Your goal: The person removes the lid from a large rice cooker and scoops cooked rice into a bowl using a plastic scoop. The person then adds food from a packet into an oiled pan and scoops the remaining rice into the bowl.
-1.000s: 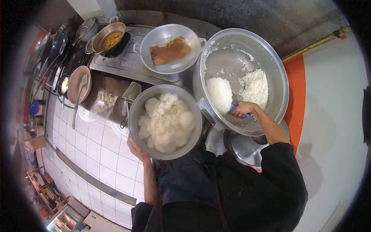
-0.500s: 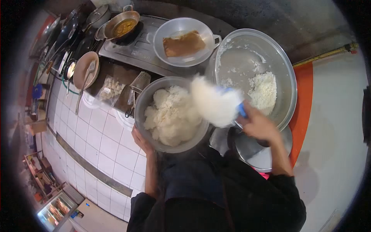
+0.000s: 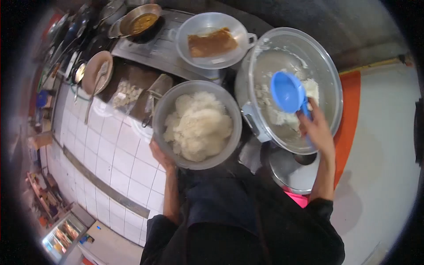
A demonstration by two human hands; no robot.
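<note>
My right hand [image 3: 316, 128] is closed on the handle of a blue scoop [image 3: 287, 92], whose bowl looks empty. The scoop is over a large metal pot [image 3: 332, 70] with white rice [image 3: 312, 89] left in its bottom and bits stuck to its wall. A grey round bowl [image 3: 160, 128] heaped with white rice [image 3: 198, 126] stands out in front of my body, left of the pot. My left hand [image 3: 161, 154] supports this bowl at its lower left side, the fingers partly hidden beneath it.
Behind the bowl, a metal pan [image 3: 212, 62] with brown liquid rests by the stove [image 3: 154, 55]. Further left are a pan of yellow food [image 3: 143, 23], a brown bowl [image 3: 90, 73] with a utensil and a plastic bag [image 3: 126, 93]. A round metal lid [image 3: 289, 174] lies below the pot.
The scoop, full of rice a second ago, went from the pot to the bowl and is back over the pot without rice. The heap in the bowl has grown.
</note>
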